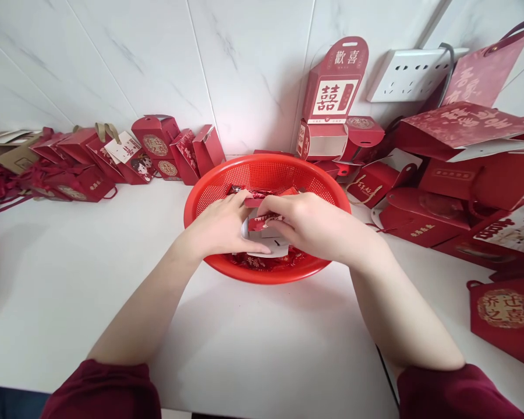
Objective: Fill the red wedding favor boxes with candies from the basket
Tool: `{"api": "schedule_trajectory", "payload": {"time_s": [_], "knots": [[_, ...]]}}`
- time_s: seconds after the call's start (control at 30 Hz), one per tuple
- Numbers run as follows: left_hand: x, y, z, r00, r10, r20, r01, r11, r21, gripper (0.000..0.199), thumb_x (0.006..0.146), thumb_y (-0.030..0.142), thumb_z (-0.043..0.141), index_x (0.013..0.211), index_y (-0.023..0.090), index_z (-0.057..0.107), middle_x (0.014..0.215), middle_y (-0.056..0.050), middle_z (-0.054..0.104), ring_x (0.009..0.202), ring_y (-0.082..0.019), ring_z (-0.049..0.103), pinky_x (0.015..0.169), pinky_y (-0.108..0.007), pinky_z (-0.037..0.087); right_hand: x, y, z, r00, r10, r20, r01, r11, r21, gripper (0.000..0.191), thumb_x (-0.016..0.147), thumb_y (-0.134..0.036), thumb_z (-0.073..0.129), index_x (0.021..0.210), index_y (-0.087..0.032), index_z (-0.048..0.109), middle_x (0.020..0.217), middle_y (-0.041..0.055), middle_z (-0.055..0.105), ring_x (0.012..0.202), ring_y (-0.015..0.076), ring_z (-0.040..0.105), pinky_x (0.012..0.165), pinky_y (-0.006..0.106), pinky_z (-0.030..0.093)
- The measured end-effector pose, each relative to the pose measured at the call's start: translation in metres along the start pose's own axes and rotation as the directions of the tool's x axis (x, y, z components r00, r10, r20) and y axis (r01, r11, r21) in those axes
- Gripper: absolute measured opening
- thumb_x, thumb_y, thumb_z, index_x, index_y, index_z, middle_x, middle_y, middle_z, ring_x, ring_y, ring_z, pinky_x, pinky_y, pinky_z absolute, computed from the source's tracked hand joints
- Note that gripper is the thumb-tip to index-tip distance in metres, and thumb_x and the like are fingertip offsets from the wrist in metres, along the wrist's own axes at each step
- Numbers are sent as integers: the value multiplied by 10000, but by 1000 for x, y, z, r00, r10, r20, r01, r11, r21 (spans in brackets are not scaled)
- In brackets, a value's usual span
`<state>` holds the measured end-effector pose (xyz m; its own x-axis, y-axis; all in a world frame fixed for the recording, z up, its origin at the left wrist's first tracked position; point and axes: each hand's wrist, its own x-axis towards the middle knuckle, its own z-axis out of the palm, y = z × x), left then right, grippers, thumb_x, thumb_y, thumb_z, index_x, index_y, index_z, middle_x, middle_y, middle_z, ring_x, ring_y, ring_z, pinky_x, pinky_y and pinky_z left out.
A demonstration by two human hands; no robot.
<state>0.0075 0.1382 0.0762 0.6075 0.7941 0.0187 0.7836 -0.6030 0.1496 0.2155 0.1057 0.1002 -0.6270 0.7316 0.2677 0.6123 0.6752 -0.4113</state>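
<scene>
Both hands are over a red plastic basket (266, 278) that holds several red wrapped pieces. My left hand (220, 227) grips a small open box (273, 249) with a white inside, its thumb along the near flap and its fingers at the far side. Between the thumb and fingers of my right hand (310, 224) is a small red wrapped packet (261, 222) with pale lettering, held at the mouth of the box. The box's lower part is hidden by the hands.
Red gift boxes (85, 183) line the wall at the left. More boxes (423, 227) are piled at the right, with a tall one (334, 87) stacked behind the basket. A white power strip (413, 75) is on the wall. The basket stands on a white table (271, 337).
</scene>
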Motion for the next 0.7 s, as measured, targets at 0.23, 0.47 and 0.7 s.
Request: {"api": "schedule_trajectory", "payload": {"time_s": [0.23, 0.47, 0.7], "knots": [[-1, 0, 1, 995, -52, 82, 54, 998, -22, 990, 635, 698, 749, 1488, 338, 397, 1501, -72, 446, 1286, -361, 528, 955, -447, 496, -9, -20, 5, 997, 74, 19, -65, 954, -292, 270, 957, -83, 470, 1197, -132, 585, 1002, 100, 710, 799, 211, 640, 577, 275, 382], [1, 3, 1, 996, 32, 82, -37, 997, 64, 1016, 621, 573, 794, 1500, 274, 382, 1465, -106, 429, 1069, -335, 640, 791, -404, 532, 19, -8, 37, 918, 275, 287, -67, 818, -571, 379, 862, -10, 497, 1212, -77, 628, 1124, 176, 696, 911, 276, 669, 698, 339, 468], [-2, 8, 8, 996, 78, 42, -82, 990, 118, 970, 662, 554, 782, 1492, 246, 386, 1436, -121, 438, 949, -297, 660, 764, -401, 526, 24, 8, 43, 897, 309, 315, -171, 901, -398, 330, 939, -74, 468, 1169, -133, 698, 1202, 166, 684, 1052, 241, 661, 772, 283, 483]]}}
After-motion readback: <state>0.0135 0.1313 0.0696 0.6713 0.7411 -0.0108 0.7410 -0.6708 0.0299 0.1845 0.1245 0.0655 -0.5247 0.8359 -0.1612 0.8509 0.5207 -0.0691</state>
